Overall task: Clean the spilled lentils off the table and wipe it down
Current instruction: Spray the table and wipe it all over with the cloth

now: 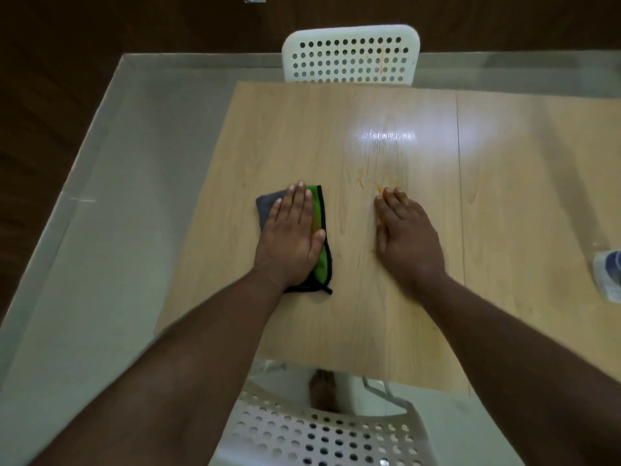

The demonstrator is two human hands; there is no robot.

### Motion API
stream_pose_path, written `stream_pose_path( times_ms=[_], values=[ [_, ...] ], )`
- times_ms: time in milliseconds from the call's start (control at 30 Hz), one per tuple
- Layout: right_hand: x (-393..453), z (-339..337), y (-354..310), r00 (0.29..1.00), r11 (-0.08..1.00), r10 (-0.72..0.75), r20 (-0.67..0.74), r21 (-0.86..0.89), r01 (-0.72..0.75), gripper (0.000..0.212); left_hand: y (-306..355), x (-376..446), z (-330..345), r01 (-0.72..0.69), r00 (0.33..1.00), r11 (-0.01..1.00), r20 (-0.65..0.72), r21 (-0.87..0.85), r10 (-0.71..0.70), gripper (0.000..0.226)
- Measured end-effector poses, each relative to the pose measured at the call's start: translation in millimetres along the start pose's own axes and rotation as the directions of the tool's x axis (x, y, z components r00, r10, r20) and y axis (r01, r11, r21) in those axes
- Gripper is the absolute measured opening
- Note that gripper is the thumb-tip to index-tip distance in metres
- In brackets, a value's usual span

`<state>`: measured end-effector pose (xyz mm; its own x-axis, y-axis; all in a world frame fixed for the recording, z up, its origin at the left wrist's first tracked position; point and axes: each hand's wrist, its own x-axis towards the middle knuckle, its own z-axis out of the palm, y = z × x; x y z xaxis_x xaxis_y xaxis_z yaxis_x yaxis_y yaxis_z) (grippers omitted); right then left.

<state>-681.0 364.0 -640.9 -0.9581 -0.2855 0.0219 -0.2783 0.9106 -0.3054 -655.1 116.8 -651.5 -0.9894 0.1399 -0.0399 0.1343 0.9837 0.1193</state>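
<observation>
— So why is the left hand (291,230) lying flat on the cloth (321,243)?
— Pressing it to wipe the table (369,314). The right hand (403,233), fingers straight, is corralling lentils (379,189) lying at its fingertips.

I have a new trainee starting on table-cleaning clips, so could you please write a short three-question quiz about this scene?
1. True or false: the left hand lies flat on the green and grey cloth.
2. Which hand rests on the bare table with no cloth under it? A) left B) right C) neither
3. Fill in: the few orange lentils lie just beyond the fingertips of the ___ hand.

Key:
1. True.
2. B, the right hand.
3. Right.
</observation>
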Motion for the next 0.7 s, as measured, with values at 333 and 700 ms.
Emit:
stream_pose_path(
  times_ms=[333, 700],
  values=[
    [46.9, -11.0, 15.8, 0.999, 0.997, -0.047, 0.018, -0.062, 0.048, 0.048, 12.4, 78.3, -6.1, -0.098, 0.995, 0.995, 0.019, 0.017, 0.098, 0.078],
    [128.9, -8.9, 42.1, 0.999, 0.997, 0.048, 0.003, -0.060, -0.048, 0.054, -21.6, 186.4, -12.2, 0.086, 0.996, 0.995, -0.015, 0.048, -0.085, 0.079]
  ],
)
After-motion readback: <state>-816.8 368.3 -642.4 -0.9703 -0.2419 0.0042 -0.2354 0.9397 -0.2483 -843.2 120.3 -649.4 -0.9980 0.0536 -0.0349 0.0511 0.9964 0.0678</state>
